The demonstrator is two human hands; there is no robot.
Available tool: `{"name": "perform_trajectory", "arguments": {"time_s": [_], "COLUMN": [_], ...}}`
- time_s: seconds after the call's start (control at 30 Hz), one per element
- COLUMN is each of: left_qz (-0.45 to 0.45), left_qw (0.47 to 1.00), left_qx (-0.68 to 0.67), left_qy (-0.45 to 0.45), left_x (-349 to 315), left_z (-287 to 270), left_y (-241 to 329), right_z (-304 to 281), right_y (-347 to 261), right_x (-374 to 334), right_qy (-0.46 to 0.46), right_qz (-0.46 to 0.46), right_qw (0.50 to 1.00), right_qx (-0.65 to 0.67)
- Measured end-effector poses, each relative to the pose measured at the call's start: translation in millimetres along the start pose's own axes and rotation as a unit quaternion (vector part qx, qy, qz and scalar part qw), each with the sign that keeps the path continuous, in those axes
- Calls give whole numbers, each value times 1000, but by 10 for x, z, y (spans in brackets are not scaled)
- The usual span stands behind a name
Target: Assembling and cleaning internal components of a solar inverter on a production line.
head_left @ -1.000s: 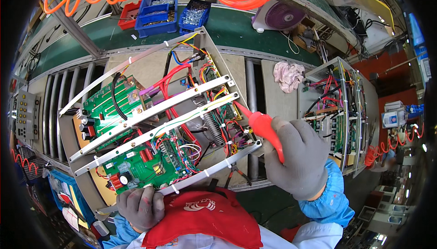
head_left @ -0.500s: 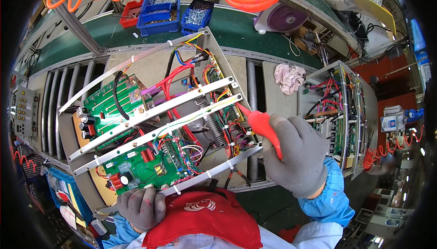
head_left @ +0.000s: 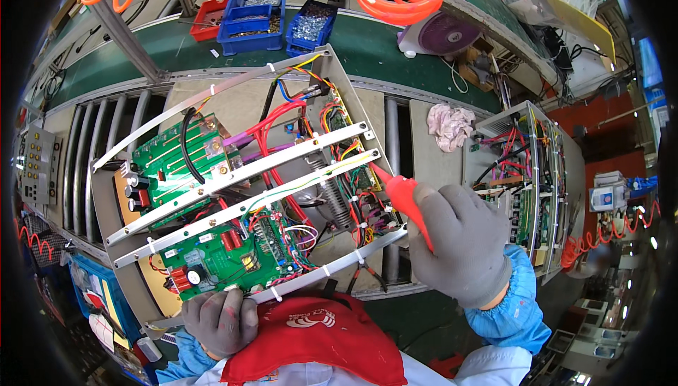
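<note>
Right hand: the gloved right hand (head_left: pixel 462 245) closes around a red hand tool (head_left: pixel 408 201), its exact kind unclear
Left hand: the gloved left hand (head_left: pixel 220 321) curls at the near rail (head_left: pixel 339 265); whether it grips or merely rests, I cannot tell
Open chassis: the metal chassis (head_left: pixel 351 96) lies before the person, the tool's tip beside its right edge
Wiring risk: a slipping tip could nick the loose wires (head_left: pixel 365 206) just inside
Board risk: leaning left fingers could press the green circuit board (head_left: pixel 229 262)
</note>
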State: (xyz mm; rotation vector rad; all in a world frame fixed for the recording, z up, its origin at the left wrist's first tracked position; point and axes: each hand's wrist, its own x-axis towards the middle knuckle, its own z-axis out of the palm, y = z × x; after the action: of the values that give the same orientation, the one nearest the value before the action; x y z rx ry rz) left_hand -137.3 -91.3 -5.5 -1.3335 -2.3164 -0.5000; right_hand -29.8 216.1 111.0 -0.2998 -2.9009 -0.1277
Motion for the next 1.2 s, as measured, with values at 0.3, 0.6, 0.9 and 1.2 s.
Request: {"name": "perform_trajectory", "arguments": {"time_s": [0.3,0.6,0.9,1.2], "left_qz": [2,5,41,14], "left_qw": [1000,1000,999,999], "left_qx": [2,5,5,26], "left_qy": [7,15,32,33], "left_x": [38,32,-14,-45], "left_z": [1,9,39,121], "left_y": [3,-12,-86,-43], "right_z": [-8,-38,-219,-491], "right_y": [4,-12,124,280], "right_x": [50,98,228,425], "right_qy": [2,-6,-67,26], "right_qz": [-40,-63,12,64], "right_qw": [999,997,996,993], "right_qx": [-12,-48,56,99]}}
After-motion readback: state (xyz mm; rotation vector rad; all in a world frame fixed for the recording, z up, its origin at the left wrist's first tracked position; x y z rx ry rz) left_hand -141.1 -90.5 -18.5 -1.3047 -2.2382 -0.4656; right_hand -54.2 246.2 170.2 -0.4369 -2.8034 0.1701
